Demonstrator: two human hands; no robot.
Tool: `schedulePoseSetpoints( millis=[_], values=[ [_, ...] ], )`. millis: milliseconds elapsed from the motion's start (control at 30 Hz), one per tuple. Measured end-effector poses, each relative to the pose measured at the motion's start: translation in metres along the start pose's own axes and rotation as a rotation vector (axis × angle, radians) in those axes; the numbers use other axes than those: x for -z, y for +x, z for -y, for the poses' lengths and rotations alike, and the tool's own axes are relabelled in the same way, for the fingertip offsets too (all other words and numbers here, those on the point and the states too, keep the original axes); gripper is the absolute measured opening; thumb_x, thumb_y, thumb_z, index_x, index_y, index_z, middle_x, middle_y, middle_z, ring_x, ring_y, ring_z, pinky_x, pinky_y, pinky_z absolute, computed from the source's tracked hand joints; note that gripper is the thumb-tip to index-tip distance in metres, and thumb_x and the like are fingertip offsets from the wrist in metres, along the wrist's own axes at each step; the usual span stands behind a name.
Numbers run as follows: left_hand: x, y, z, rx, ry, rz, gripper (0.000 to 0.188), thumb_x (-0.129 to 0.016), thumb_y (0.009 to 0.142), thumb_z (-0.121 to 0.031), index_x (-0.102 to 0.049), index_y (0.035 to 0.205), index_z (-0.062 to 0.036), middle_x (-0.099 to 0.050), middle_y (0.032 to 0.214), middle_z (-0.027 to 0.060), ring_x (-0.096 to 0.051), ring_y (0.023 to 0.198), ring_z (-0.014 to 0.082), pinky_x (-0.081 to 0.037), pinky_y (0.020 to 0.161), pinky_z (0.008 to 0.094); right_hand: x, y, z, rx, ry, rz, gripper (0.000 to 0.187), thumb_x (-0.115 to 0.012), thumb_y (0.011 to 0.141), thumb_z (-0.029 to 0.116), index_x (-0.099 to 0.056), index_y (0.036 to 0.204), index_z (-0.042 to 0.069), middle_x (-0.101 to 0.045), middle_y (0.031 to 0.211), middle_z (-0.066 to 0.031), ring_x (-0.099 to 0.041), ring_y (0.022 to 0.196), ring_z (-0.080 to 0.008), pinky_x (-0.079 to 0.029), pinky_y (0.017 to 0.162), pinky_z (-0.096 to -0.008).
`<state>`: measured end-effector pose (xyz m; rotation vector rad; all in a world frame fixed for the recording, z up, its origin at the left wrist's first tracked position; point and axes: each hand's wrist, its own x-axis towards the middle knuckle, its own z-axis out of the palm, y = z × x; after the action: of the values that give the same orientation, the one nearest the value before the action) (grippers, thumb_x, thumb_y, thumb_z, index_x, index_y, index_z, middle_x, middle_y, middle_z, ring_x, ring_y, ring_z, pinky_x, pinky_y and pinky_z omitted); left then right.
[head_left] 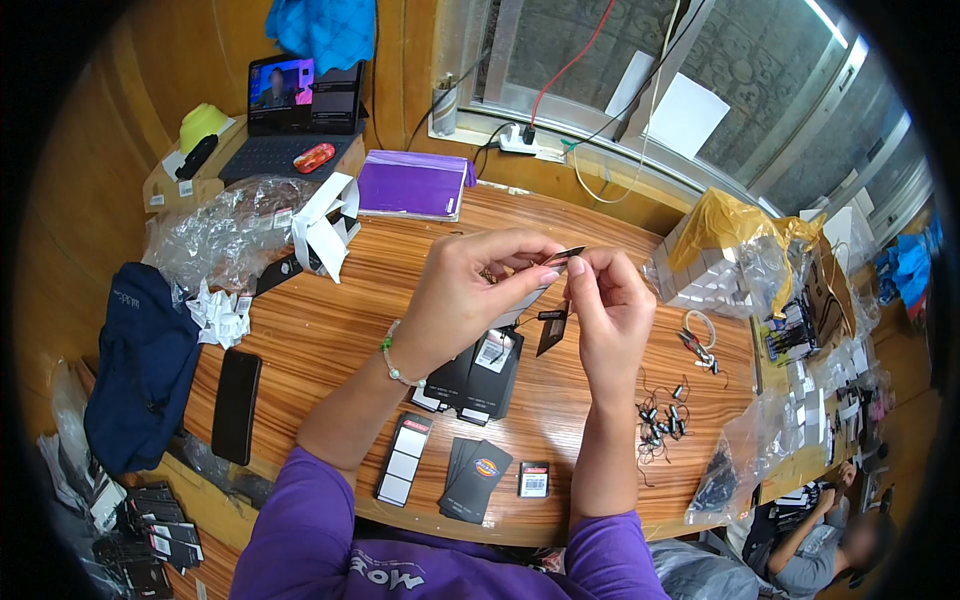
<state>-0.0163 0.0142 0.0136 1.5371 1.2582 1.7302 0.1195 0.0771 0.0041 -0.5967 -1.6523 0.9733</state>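
Dark cards [480, 490] lay nearest wearer, on near side of black tag stack [485, 385]. Surface [550, 425] left of stack bore black phone [236, 407]; right of stack, tangled black cords [660, 425]. Above stack, left hand [462, 290] and right hand [612, 310] met, fingers [530, 284] of both pinched closed on thin dark tag [566, 256]; second tag [551, 334] dangled just below. Purple folder [410, 185] lay beyond stack.

Brightly lit tabletop [548, 420], bent edges, black corners
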Motion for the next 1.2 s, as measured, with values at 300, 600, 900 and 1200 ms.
schedulePoseSetpoints(
  millis=[300, 600, 900, 1200],
  values=[
    [0.002, -0.002, -0.002, -0.045, 0.087, 0.028, 0.020, -0.068, 0.075, -0.003, -0.066, 0.095, 0.0001, -0.067, 0.086, 0.0049, -0.058, 0.072, 0.0066, -0.048, 0.065, 0.0203, 0.003, 0.001, 0.004, -0.111, 0.130, 0.055, 0.009, -0.061, 0.083, 0.006, -0.057, 0.080, -0.002, -0.055, 0.066, -0.0014, -0.047, 0.058, -0.0053, -0.038, 0.052, -0.0196],
    [0.004, -0.001, 0.001, -0.164, 0.172, -0.001, 0.019, -0.067, 0.073, 0.001, -0.068, 0.091, -0.0031, -0.065, 0.081, 0.0071, -0.060, 0.071, 0.0117, -0.047, 0.062, 0.0230, 0.011, 0.009, -0.005, -0.059, 0.166, 0.210, 0.008, -0.064, 0.080, 0.006, -0.062, 0.085, 0.001, -0.059, 0.092, -0.0061, -0.053, 0.083, -0.0108, -0.042, 0.072, -0.0236],
    [0.004, 0.008, 0.006, -0.594, 0.473, -0.131, 0.012, -0.068, 0.070, -0.003, -0.067, 0.080, -0.0098, -0.056, 0.067, 0.0023, -0.052, 0.055, 0.0146, -0.044, 0.052, 0.0270, 0.014, 0.007, -0.005, -0.161, 0.695, 0.212, 0.004, -0.061, 0.081, 0.006, -0.058, 0.081, 0.003, -0.056, 0.089, -0.0054, -0.053, 0.084, -0.0143, -0.041, 0.079, -0.0280],
    [-0.027, 0.002, 0.034, -0.104, -0.004, 0.085, 0.030, -0.066, 0.077, -0.005, -0.050, 0.103, -0.0053, -0.055, 0.076, 0.0048, -0.056, 0.066, 0.0118, -0.045, 0.058, 0.0243, 0.010, 0.009, -0.003, 0.041, 0.964, 0.048, 0.009, -0.051, 0.091, 0.014, -0.047, 0.095, 0.007, -0.050, 0.071, -0.0054, -0.048, 0.069, -0.0160, -0.042, 0.073, -0.0321]
  ],
)
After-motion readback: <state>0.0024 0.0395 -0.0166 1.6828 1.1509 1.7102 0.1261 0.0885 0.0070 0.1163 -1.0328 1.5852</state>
